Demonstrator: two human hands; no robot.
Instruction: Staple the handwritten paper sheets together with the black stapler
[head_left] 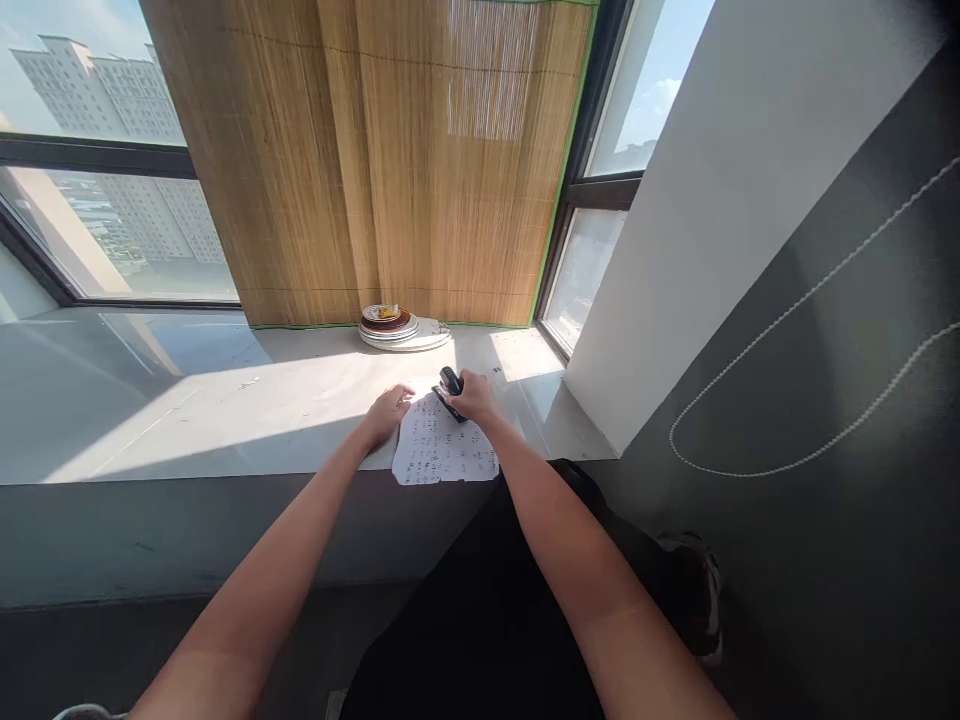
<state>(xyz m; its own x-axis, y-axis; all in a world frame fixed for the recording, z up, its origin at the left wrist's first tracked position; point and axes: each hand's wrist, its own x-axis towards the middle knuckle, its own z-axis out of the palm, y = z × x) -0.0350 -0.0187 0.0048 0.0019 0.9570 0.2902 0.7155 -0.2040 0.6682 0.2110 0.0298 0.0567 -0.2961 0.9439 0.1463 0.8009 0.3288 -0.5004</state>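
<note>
The right hand (pixel 474 398) is closed around a black stapler (pixel 450 384), which sits over the top corner of the paper (pixel 444 448), just ahead of the knuckles. The left hand (pixel 390 410) lies flat and open, fingers spread on the paper's upper left edge, close beside the right hand, pinning the sheets to the sill (pixel 225 400). To staple well from here, it looks best to keep the left palm pressing so the sheets cannot slide apart, seat the corner fully into the stapler's mouth, and push straight down with the heel of the right hand rather than at a slant, which could bend the staple. The near edge of the paper hangs a little over the sill's lip toward the person, so too much weight on that side might tip or crease it. Whether the stapler is already pressed shut cannot be told from this view. A stack of plates (pixel 401 328) stands well beyond both hands, against the bamboo blind (pixel 375 150).
</note>
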